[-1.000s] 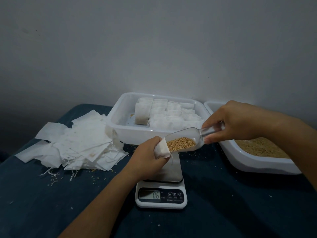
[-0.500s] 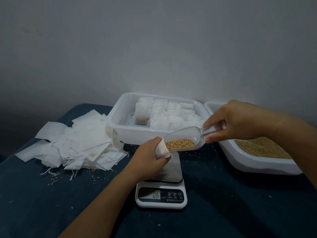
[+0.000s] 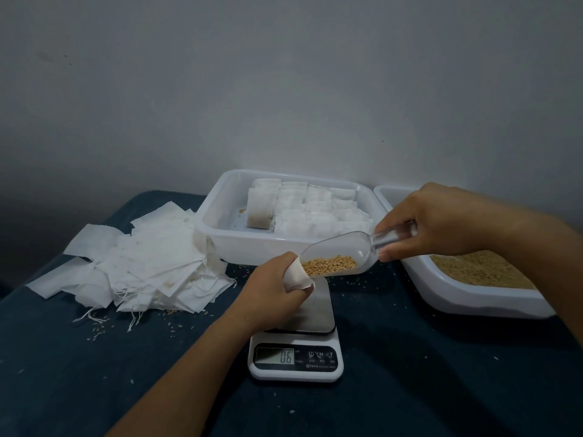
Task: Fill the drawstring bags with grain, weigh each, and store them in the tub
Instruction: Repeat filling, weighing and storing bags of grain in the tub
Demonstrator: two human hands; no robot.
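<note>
Here, left hand (image 3: 277, 288) grip clamped on bag (image 3: 295, 274), right hand (image 3: 432, 222) grip clamped on scoop (image 3: 340, 250)

A dark blue cloth (image 3: 410, 389) covered the table. Behind it stood a plain grey wall (image 3: 284, 89).

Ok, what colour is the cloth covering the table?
Dark navy blue cloth, speckled with stray grains; the head view, the only one, shows it.

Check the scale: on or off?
On. The scale's display is lit and reads 0.6, while the left hand holds the bag above its platform.
</note>
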